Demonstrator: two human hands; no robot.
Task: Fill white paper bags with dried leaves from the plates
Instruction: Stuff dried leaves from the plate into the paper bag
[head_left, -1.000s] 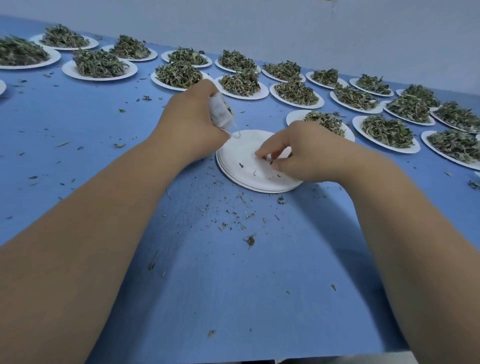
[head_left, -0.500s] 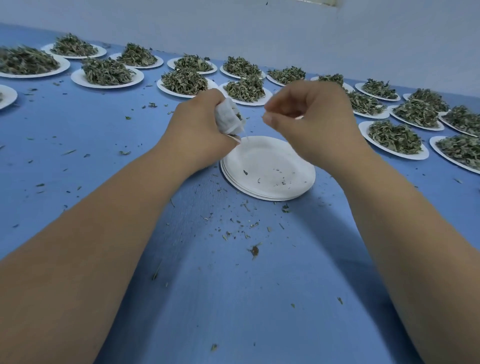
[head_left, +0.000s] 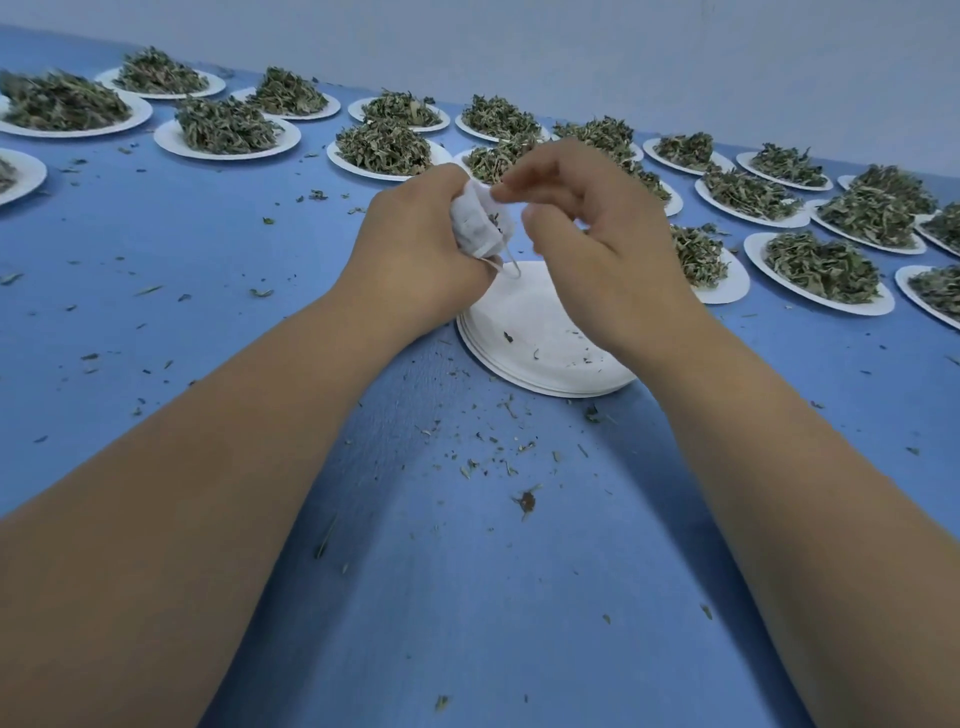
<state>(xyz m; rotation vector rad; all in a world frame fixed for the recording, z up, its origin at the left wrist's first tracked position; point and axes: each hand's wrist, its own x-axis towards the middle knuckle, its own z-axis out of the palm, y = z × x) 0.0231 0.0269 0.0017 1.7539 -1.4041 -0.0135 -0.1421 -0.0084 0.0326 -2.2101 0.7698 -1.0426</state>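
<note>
Left hand (head_left: 415, 244) fingers grip bag (head_left: 475, 223); right fingers (head_left: 524, 179) curled at mouth, grasp unclear; heaped plates (head_left: 169, 141) behind.

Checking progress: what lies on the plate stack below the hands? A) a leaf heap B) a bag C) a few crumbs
C: the plate stack shows bare white with scattered crumbs; the left hand holds the bag clear of it.

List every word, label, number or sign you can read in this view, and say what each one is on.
None. There is no readable text anywhere: the white paper bag in the left hand, the stacked empty plates, the plates of dried leaves, the blue table and the wall are all unmarked.
</note>
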